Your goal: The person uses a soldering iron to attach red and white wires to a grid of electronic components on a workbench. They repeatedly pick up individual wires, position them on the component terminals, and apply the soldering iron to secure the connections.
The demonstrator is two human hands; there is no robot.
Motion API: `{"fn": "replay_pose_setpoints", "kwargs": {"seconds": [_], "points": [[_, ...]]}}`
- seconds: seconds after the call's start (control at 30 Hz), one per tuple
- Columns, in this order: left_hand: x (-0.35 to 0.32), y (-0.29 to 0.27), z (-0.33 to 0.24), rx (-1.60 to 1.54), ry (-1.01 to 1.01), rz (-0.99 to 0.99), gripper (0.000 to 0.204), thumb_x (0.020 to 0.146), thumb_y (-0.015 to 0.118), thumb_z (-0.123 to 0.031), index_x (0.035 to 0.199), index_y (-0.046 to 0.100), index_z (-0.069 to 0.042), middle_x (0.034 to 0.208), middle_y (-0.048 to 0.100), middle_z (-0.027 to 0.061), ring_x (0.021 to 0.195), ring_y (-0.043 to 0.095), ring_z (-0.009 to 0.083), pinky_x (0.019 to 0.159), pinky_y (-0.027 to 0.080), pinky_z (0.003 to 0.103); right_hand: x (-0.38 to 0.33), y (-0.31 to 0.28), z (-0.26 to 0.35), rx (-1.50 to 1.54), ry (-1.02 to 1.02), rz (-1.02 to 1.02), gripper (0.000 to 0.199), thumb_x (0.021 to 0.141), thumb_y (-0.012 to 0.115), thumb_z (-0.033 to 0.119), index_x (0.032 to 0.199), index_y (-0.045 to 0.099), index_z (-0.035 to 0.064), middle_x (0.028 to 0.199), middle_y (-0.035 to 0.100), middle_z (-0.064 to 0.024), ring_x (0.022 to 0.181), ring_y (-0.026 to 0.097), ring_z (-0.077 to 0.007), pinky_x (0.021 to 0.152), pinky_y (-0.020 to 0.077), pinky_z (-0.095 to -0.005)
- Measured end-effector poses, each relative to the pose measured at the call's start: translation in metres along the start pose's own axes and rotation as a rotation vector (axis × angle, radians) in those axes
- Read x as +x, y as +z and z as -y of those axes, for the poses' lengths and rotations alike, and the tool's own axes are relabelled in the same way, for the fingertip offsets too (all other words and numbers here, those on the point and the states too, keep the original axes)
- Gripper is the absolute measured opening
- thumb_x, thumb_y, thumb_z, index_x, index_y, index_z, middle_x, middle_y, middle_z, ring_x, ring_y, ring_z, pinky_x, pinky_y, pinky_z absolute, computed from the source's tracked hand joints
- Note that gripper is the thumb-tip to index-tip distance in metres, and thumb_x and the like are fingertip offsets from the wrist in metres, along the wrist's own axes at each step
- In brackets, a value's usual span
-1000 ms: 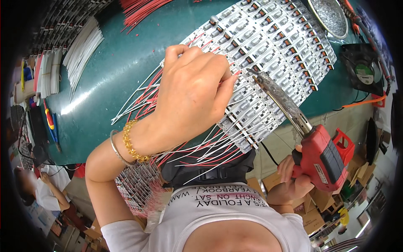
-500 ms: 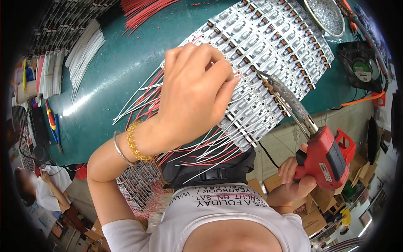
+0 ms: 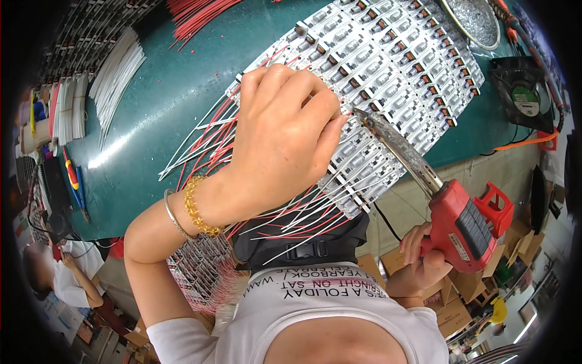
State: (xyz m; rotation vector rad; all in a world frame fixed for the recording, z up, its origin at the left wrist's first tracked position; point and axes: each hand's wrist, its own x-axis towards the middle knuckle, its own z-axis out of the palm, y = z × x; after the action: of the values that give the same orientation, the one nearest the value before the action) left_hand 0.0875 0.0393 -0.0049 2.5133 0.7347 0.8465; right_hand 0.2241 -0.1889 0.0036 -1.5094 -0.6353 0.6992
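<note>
My left hand (image 3: 282, 130) is over the panel of small circuit boards (image 3: 388, 67), thumb and forefinger pinched together. A thin, reddish wire end shows at the fingertips; most of the wire is hidden by the hand. My right hand (image 3: 424, 252) grips a red and black soldering gun (image 3: 461, 233). Its dark, crusted tip (image 3: 362, 115) points left, close beside the left fingertips. Red and white wires (image 3: 206, 136) fan out from the panel's left and near edges, some passing beneath my left wrist.
A round dish of silvery material (image 3: 476, 21) stands at the far right, near a black fan (image 3: 522, 94). Bundles of white wires (image 3: 118, 73) and red wires (image 3: 197, 15) lie on the green table (image 3: 163, 79). A screwdriver (image 3: 73, 173) lies at left; another person (image 3: 76, 273) sits beyond.
The soldering gun and my right hand have shifted left, bringing the tip from the boards to beside my left fingertips. My left hand has barely moved.
</note>
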Motion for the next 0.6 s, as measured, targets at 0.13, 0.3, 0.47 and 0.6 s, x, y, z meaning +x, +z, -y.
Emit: {"fn": "replay_pose_setpoints", "kwargs": {"seconds": [0.13, 0.3, 0.47, 0.6], "points": [[0.0, 0.003, 0.0, -0.005, 0.012, -0.023, 0.015, 0.065, 0.071, -0.005, 0.071, 0.056, -0.007, 0.077, 0.055, 0.003, 0.075, 0.049, 0.022, 0.071, 0.034, 0.034, 0.008, -0.001, 0.011, 0.062, 0.034, 0.117, 0.072, 0.081, 0.057, 0.053, 0.114, 0.041, -0.0103, 0.045, 0.043, -0.0004, 0.035, 0.04, -0.0114, 0.04, 0.0384, -0.0252], [0.0, 0.001, -0.001, 0.019, -0.002, 0.008, 0.015, 0.066, 0.07, -0.006, 0.07, 0.057, -0.007, 0.076, 0.055, 0.0032, 0.075, 0.049, 0.0222, 0.072, 0.034, 0.034, 0.011, 0.0, 0.007, 0.09, 0.007, 0.107, 0.076, 0.083, 0.055, 0.053, 0.12, 0.037, -0.0113, 0.044, 0.042, 0.0002, 0.035, 0.039, -0.0111, 0.039, 0.0374, -0.025], [0.007, -0.008, -0.001, 0.117, 0.006, 0.016, 0.016, 0.068, 0.07, -0.008, 0.076, 0.057, -0.007, 0.082, 0.053, 0.0044, 0.078, 0.049, 0.0223, 0.074, 0.033, 0.035, 0.016, -0.004, 0.001, 0.181, -0.03, 0.163, 0.073, 0.086, 0.051, 0.05, 0.121, 0.035, -0.0122, 0.045, 0.04, 0.0003, 0.034, 0.038, -0.0102, 0.038, 0.0363, -0.0247], [0.046, -0.023, 0.045, 0.593, 0.057, -0.084, 0.022, 0.072, 0.066, -0.013, 0.092, 0.057, -0.007, 0.089, 0.054, 0.0077, 0.084, 0.049, 0.025, 0.075, 0.035, 0.037, 0.018, -0.009, -0.004, 0.277, -0.058, 0.17, 0.068, 0.089, 0.048, 0.047, 0.121, 0.035, -0.0124, 0.046, 0.039, 0.0001, 0.034, 0.037, -0.01, 0.037, 0.0351, -0.0243]]}}
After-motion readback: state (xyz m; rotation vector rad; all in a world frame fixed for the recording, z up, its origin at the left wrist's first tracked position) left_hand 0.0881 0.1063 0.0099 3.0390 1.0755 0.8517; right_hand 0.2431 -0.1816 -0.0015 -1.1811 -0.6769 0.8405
